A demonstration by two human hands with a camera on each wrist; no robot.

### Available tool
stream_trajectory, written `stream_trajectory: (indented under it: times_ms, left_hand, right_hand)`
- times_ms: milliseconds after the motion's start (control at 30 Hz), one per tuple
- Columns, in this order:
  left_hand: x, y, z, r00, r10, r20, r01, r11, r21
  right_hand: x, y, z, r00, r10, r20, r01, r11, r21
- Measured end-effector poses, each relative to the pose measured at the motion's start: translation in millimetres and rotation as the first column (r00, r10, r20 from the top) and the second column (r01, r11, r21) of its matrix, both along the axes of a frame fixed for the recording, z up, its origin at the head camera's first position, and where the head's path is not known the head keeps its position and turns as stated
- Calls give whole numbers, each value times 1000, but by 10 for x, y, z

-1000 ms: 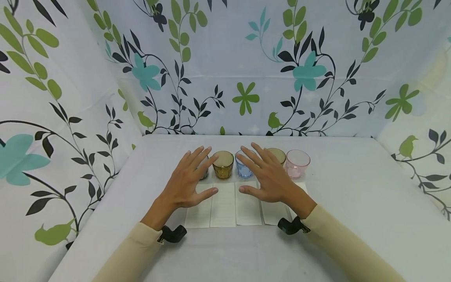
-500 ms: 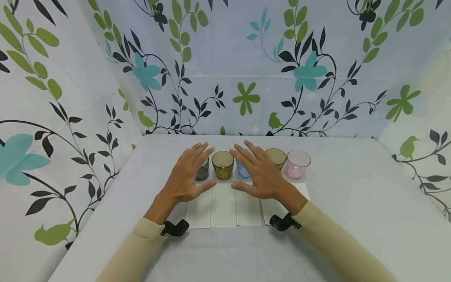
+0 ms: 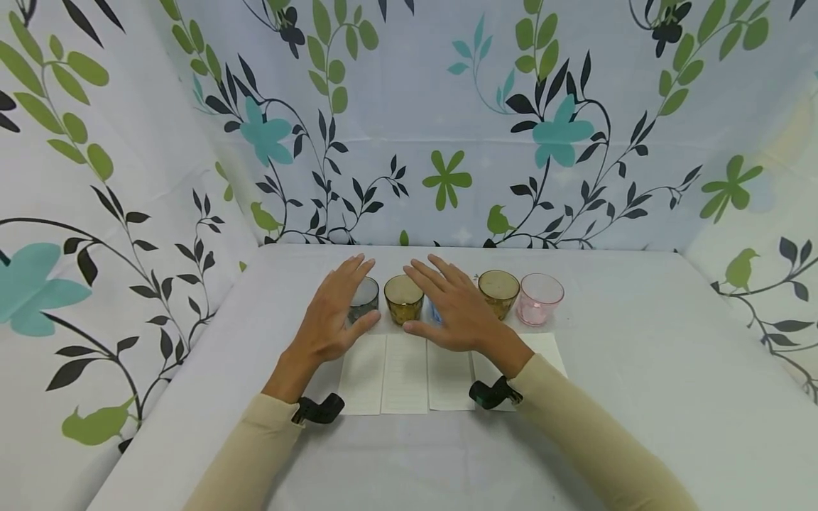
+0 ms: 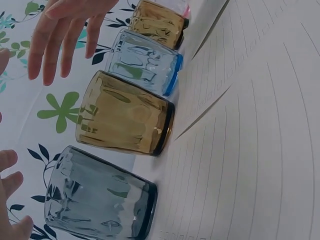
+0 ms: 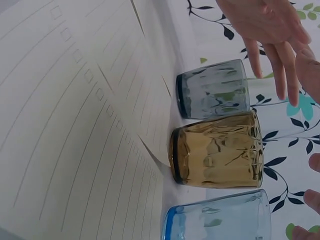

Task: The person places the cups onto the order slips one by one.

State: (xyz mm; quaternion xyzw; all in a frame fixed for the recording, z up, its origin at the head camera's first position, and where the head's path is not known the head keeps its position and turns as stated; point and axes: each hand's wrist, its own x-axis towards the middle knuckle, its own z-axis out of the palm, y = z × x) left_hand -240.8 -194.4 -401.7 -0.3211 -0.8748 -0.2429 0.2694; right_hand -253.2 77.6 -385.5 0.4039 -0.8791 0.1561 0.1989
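Closest in on my head feed, 2 beige sleeves [image 3: 594,433] reach over the white counter [image 3: 409,461], each with a small black camera [image 3: 319,409] at its wrist. Past these I have lined paper sheets [image 3: 405,376] lying side by side, partly covered by the right sleeve. Above their far end I see the left hand [image 3: 327,323], fingers extended and holding nothing, nearest the grey glass [image 3: 364,304]. The right hand [image 3: 454,309] is likewise straight-fingered and unloaded, and it hides most of the blue glass [image 4: 145,62] from my head view. My wrist feeds show each hand apart from the glassware. Just beyond the paper, 5 pieces stand upright in a row; left to right I read grey, an amber glass [image 3: 404,301], blue, a 2nd amber glass [image 3: 501,294] and a pink glass [image 3: 540,301]. Farthest off hangs a cloth [image 3: 447,92] printed with leaves, flowers and birds.
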Motion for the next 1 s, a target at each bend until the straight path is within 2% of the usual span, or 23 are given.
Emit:
stream_trajectory:
  times_ms: [133,300,500,600,767,1000]
  left_hand:
    - [-20,-12,-26,999,-7,35,5,999,52]
    - [-40,-39,-50,998,-12,68,4,993,122]
    - [-36,-49,-90,989,-21,146,-6,983,185]
    - [-33,-63,-125,981,-34,189,-13,969,245]
    - [-38,-100,-168,968,-72,239,-21,930,367]
    - [-57,-123,-199,959,-76,274,-47,909,415]
  right_hand:
    - [-8,-59,24,999,-14,29,14,1000,-11]
    - [19,-183,59,994,-20,107,27,997,-68]
    - [69,-337,57,986,-24,164,48,989,-140]
    - [115,-411,54,983,-27,181,58,984,-170]
    - [186,-556,50,980,-30,195,77,968,-237]
    - [240,-751,-27,976,-40,215,107,945,-308]
